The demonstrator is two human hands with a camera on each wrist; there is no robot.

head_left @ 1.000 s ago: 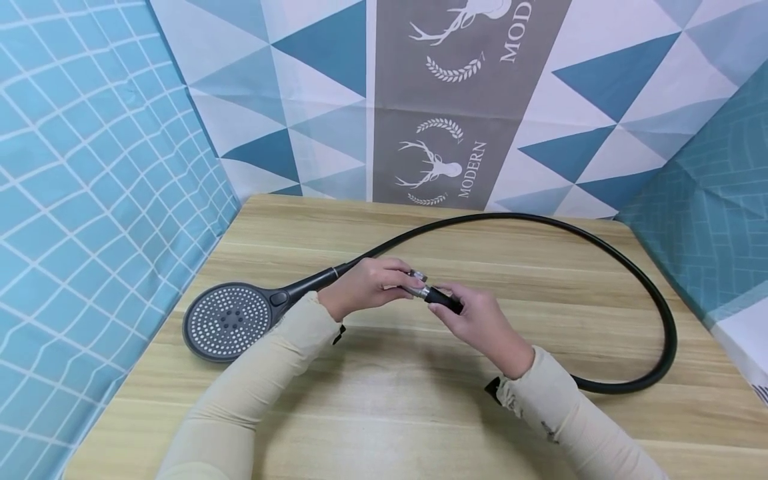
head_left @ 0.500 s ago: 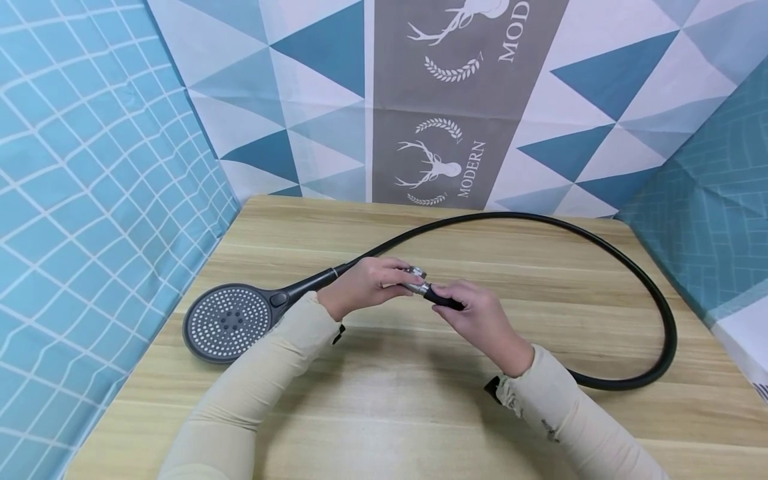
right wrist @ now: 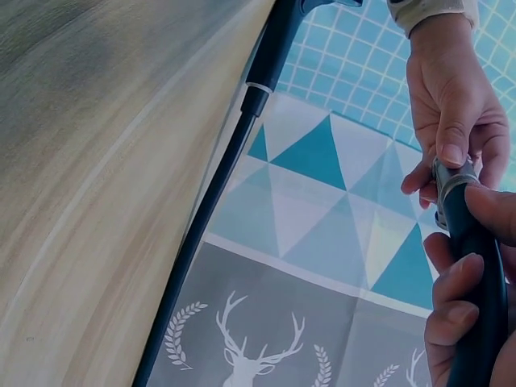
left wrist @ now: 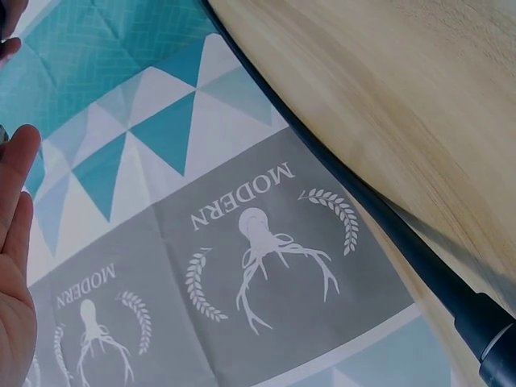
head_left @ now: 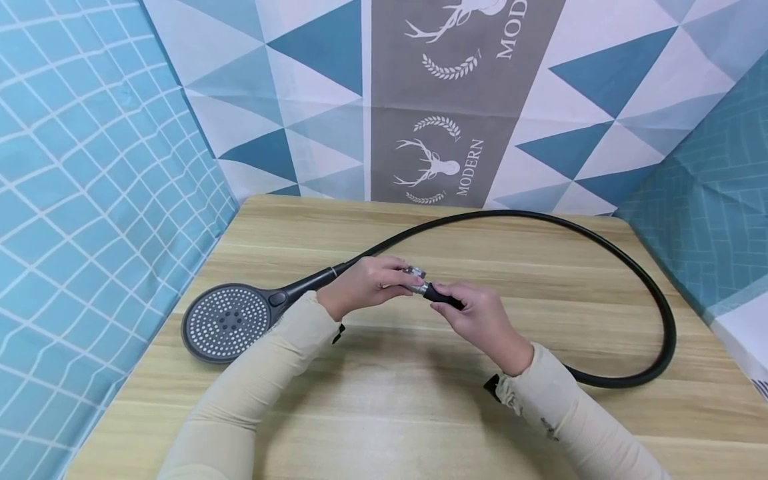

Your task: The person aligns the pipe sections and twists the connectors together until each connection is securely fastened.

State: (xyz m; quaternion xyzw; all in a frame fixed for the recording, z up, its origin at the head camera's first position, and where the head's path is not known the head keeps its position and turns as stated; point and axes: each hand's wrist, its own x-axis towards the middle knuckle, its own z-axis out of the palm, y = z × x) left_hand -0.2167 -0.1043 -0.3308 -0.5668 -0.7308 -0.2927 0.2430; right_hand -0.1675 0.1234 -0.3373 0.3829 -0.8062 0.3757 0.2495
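Observation:
In the head view my left hand [head_left: 369, 283] pinches a small silver metal fitting [head_left: 416, 272] between thumb and fingers; the hand covers part of it. My right hand [head_left: 483, 317] grips the black hose end [head_left: 444, 297] just beside the fitting. Close up in the right wrist view, the hose end [right wrist: 476, 250] meets the fitting [right wrist: 451, 173], with right fingers curled round the hose. The black hose [head_left: 663, 313] loops over the table to a dark grey shower head [head_left: 225, 323], lying face up at left.
All this is over a wooden table [head_left: 384, 427]. A patterned back cloth [head_left: 324, 133] rises behind its far edge, and a blue tiled-print sheet [head_left: 90, 200] flanks the left. Another teal sheet [head_left: 714, 207] stands at right.
The fingers of my right hand have shifted slightly on the hose end. My left hand stays almost in place on the fitting, and the shower head has not moved.

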